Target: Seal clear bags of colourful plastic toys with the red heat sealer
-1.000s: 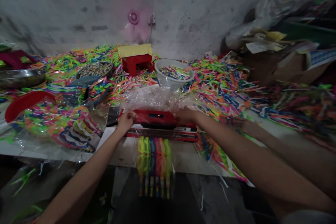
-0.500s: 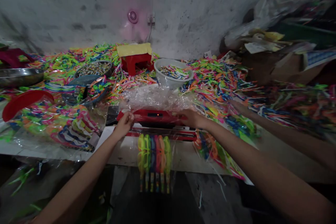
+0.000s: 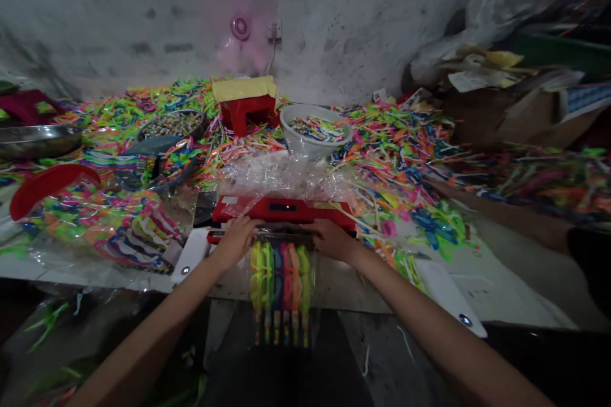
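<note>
Reaching in from the lower left with the left hand (image 3: pixel 237 241) and from the lower right with the right hand (image 3: pixel 333 240), both close against the front edge of a red sealer (image 3: pixel 286 208) at centre. Holding the fingers of each hand bent and close together there; cannot tell whether clamped on any film. Between both hands, just below centre: a clear bag (image 3: pixel 280 280) of yellow, blue, pink and orange pieces, draped from the sealer's front down past the near edge of the table (image 3: pixel 506 299). Just behind the sealer, crumpled film (image 3: pixel 286 175). Near the top of the heap, a white bowl (image 3: pixel 303 148) beside a red stool (image 3: pixel 238 116). At middle left, a big bag (image 3: pixel 143 229) near a red tray (image 3: pixel 48 187). At right, across the heap, a co-worker's blurred arm (image 3: pixel 506 206).
</note>
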Tool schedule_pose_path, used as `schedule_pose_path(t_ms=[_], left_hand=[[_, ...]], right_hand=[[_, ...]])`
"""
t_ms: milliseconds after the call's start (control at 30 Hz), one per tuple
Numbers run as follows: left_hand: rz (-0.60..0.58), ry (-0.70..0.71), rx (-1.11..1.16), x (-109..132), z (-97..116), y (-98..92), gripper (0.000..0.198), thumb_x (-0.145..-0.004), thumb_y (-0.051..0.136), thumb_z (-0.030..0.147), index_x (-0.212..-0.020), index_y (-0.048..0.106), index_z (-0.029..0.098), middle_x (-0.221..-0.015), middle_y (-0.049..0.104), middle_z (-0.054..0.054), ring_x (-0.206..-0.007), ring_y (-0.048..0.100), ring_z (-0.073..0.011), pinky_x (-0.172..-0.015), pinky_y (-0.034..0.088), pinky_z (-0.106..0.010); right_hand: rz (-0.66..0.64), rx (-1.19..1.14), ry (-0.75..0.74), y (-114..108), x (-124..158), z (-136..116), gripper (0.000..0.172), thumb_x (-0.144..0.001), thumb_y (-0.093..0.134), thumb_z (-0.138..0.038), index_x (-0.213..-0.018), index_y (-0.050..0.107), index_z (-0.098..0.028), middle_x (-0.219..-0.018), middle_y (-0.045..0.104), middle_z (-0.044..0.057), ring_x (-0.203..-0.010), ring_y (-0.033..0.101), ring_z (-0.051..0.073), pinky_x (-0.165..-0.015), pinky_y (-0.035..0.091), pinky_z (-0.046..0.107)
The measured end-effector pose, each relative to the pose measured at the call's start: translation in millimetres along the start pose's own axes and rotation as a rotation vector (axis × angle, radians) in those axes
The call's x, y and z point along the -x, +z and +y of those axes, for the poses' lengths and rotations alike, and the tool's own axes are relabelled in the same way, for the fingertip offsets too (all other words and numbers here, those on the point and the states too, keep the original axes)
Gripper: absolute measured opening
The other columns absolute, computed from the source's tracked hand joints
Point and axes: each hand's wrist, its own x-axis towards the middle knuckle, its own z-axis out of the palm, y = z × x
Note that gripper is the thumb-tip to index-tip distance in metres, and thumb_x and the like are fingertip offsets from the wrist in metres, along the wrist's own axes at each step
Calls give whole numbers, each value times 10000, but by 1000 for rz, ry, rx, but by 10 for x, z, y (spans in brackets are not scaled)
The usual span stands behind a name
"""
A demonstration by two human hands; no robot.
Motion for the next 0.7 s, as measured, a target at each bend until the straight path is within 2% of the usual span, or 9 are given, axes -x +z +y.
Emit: schedule_pose_path(t_ms=[200, 300, 433, 700], left_hand=[[-120, 72, -97, 11, 11, 53, 341, -942, 575, 327, -1274, 628, 271, -956, 611, -64, -943, 556, -229, -869, 385, -381], [-145, 41, -94, 5, 39, 78, 300, -957, 538, 264, -1224, 675, 284, -927, 639, -66, -910, 570, -220, -868, 378, -382], [-175, -13, -61, -30, 116, 55, 298, -933, 538, 186, -1153, 720, 271, -929, 686, -88, -926, 599, -236, -869, 385, -397], [-185, -49, -84, -23, 184, 53, 306, -930, 549, 175, -1174, 711, 268, -1026, 725, -96, -980, 624, -249, -901, 392, -417]], right_hand=[[-103, 262, 53, 66, 75, -140, 508, -842, 469, -73, -1299, 652, -199, -1004, 689, 122, -925, 609, 215, -802, 431, 298], [-131, 278, 110, 122, 85, -223, 452, -864, 465, -98, -1234, 701, -205, -1017, 700, 129, -947, 621, 226, -821, 439, 298], [-117, 282, 165, 181, 98, -288, 486, -827, 472, -79, -1234, 701, -211, -1076, 705, 124, -1031, 615, 245, -879, 439, 308], [-85, 269, 173, 160, 120, -336, 474, -828, 456, -79, -1210, 714, -189, -1010, 699, 130, -950, 628, 235, -808, 433, 297]])
